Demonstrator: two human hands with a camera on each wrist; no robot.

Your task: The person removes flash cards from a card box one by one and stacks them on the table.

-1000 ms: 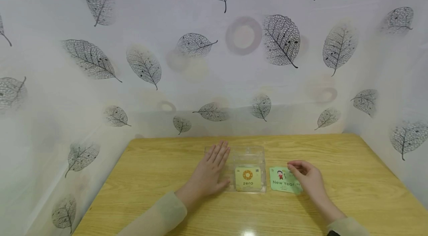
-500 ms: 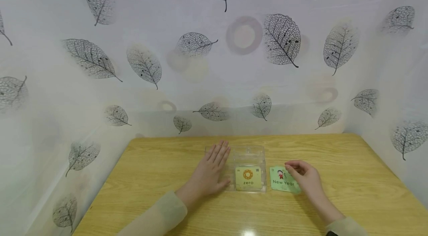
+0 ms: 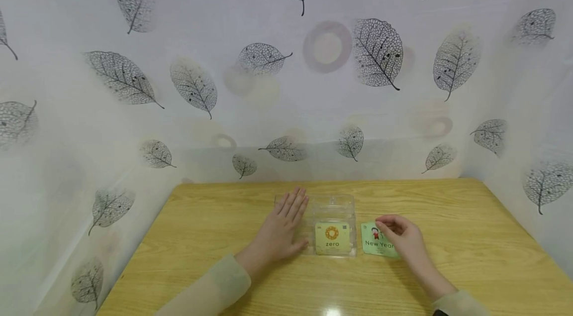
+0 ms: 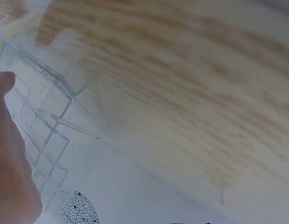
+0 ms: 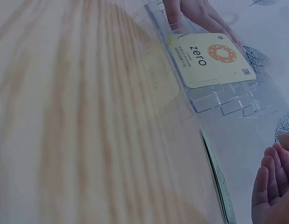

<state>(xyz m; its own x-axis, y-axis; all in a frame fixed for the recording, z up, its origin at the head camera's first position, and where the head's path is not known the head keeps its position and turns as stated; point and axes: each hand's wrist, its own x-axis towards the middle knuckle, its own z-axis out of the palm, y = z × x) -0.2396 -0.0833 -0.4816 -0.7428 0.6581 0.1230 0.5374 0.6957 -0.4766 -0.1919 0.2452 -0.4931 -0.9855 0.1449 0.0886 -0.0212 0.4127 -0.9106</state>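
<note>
Left hand (image 3: 278, 233) is flat on plastic box (image 3: 333, 201). Can't tell if right hand (image 3: 406, 237) pinches. Only its camera shows word cards (image 5: 217, 177) side-on.

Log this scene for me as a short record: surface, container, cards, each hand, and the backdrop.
Surface: wood-grain table
Container: clear plastic tray
Card in tray: yellow "zero" card, near right part
Card beside tray: green "New Year" card, to its right, apart from it
Left hand: straight fingers, over the tray's left part
Right hand: over the green card; whether it pinches anything is unclear
Backdrop: white sheet, leaf print
</note>
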